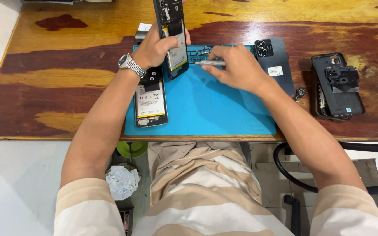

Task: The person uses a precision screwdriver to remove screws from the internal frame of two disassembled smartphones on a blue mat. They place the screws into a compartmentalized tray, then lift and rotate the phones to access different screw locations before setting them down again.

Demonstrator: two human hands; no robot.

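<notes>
Centrally, slim metal screwdriver (211,63) against glossy opened phone (173,39).

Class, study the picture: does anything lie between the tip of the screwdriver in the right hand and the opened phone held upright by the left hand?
Nothing visible does. The right hand holds the screwdriver level, its tip right at the edge of the opened phone gripped by the left hand. Only bare blue mat lies beneath.

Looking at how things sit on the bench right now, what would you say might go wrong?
The opened phone stands tilted on edge in only the left hand; pressure from the screwdriver in the right hand might tip it. The small loose part beside the back cover lies off the mat and could get lost.
</notes>
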